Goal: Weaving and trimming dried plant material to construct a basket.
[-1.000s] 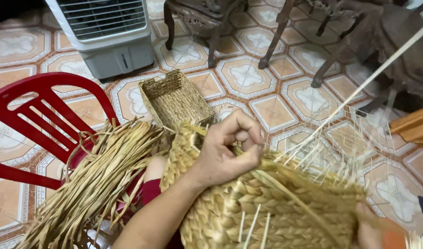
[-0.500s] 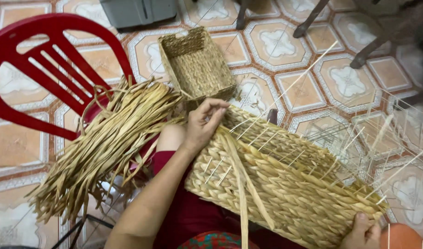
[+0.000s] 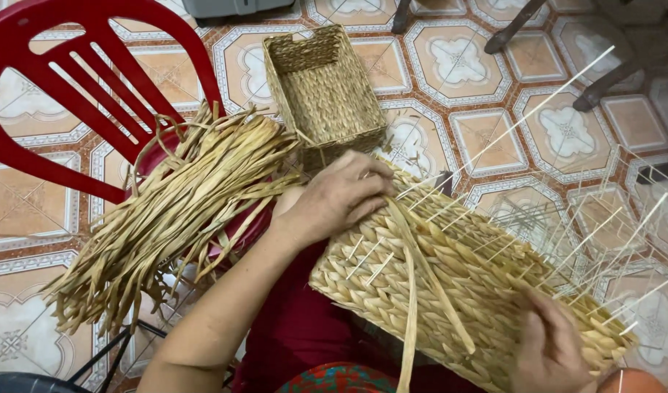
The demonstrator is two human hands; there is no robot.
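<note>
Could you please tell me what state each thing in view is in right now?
Half-woven basket: unfinished, lying on its side across the lap, white ribs bare.
Loose strand: hanging free over the weave.
Left hand: pressed on the basket's upper edge.
Right hand: resting on the lower end.
Small basket: finished, upright, empty.
Straw bundle: loose, piled on the red chair.

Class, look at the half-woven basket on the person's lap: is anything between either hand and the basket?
Nothing visible. The left hand rests directly on the half-woven basket at its upper edge, and the right hand lies on its lower right side. The bundle of straw strands lies off to the left.
</note>
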